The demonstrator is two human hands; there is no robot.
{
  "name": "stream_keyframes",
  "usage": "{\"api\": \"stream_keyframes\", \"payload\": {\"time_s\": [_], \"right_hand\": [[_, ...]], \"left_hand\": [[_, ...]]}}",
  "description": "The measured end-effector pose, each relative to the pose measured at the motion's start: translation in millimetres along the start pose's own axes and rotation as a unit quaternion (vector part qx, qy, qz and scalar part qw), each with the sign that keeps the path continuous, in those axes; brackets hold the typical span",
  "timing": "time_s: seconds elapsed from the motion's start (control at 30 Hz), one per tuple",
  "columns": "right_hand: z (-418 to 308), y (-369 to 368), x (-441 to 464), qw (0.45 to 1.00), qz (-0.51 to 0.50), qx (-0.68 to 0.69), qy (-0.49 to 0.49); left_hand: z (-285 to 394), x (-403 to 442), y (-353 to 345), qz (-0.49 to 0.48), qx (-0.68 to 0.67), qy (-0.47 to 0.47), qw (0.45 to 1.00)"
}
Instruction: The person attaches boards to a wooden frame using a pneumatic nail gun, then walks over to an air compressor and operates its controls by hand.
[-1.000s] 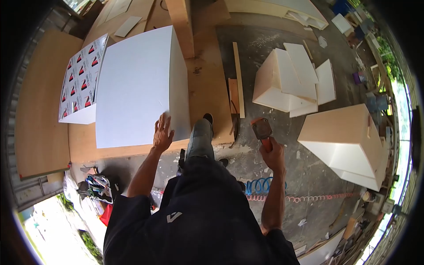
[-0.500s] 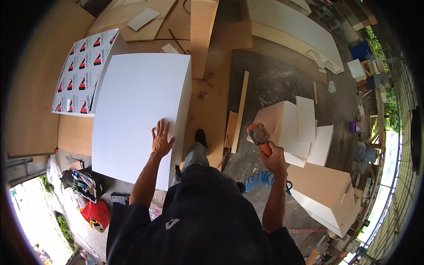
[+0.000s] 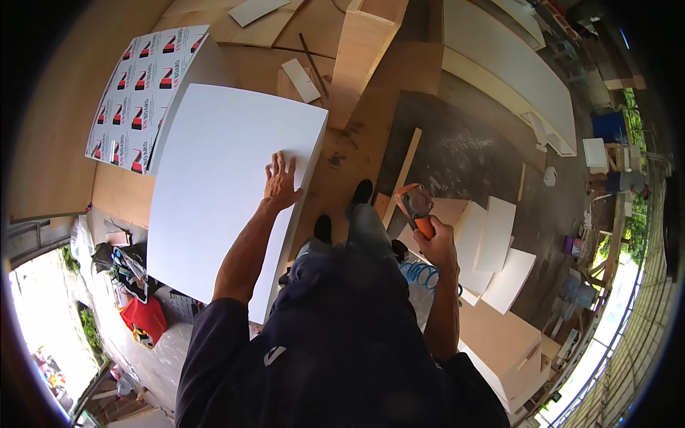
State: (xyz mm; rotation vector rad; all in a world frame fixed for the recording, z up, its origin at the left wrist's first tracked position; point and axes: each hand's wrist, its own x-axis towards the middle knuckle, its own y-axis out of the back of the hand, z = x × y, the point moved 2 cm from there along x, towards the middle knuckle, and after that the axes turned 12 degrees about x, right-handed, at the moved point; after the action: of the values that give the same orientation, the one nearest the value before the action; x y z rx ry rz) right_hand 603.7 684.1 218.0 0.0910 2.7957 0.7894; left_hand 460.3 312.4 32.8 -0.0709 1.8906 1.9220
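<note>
My left hand (image 3: 283, 184) lies flat with fingers spread on the white top of a large box-like panel unit (image 3: 214, 192), near its right edge. In my right hand (image 3: 438, 246) is an orange and grey air nail gun (image 3: 415, 202), gripped by its handle and held up off to the right of the unit. A blue coiled air hose (image 3: 421, 274) hangs below that hand; where it joins the gun is hidden. My shoes (image 3: 362, 192) stand on the floor just right of the unit.
A box with a printed logo sheet (image 3: 146, 89) stands behind the white unit. Upright wooden boxing (image 3: 360, 64) is ahead. White boards (image 3: 492, 235) and a wooden box (image 3: 496, 339) lie to the right. Tools and a red bag (image 3: 145, 321) are at lower left. Another person (image 3: 621, 182) is far right.
My left hand has moved forward along the white top. Both shoes now show where only one did before. The nail gun stays in my right hand, and the view has shifted.
</note>
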Motion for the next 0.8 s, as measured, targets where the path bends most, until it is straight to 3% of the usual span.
{"api": "stream_keyframes", "payload": {"time_s": [0.1,0.13,0.2,0.27,0.33,0.37,0.53,0.63,0.8], "right_hand": [[6.0,9.1,47.1,0.999,-0.044,0.002,-0.024],[9.1,13.0,62.4,0.998,-0.055,-0.017,-0.004],[15.6,18.9,95.7,0.996,-0.078,-0.033,0.027],[21.8,25.7,128.0,0.994,-0.103,-0.037,-0.008],[20.1,34.0,151.0,0.991,-0.132,-0.030,-0.016],[22.3,38.6,164.1,0.989,-0.147,-0.033,0.004],[31.6,48.1,223.4,0.971,-0.232,-0.045,0.023],[35.9,41.4,253.2,0.966,-0.240,-0.053,0.078],[17.6,13.9,290.5,0.961,-0.264,-0.053,0.063]], "left_hand": [[4.0,39.8,16.1,0.004,-0.013,-0.017,1.000],[6.2,52.0,22.9,0.064,0.001,-0.020,0.998],[4.9,87.5,36.4,0.023,-0.054,0.032,0.998],[-1.2,113.5,48.2,0.018,-0.082,0.077,0.993],[-3.8,126.3,61.8,0.116,-0.072,0.067,0.988],[-3.3,131.6,69.9,0.159,0.009,0.050,0.986],[-37.0,163.0,75.9,0.051,-0.019,-0.015,0.998],[-44.1,171.0,84.0,0.048,-0.009,-0.039,0.998],[-50.9,178.8,80.9,0.034,-0.088,-0.038,0.995]]}}
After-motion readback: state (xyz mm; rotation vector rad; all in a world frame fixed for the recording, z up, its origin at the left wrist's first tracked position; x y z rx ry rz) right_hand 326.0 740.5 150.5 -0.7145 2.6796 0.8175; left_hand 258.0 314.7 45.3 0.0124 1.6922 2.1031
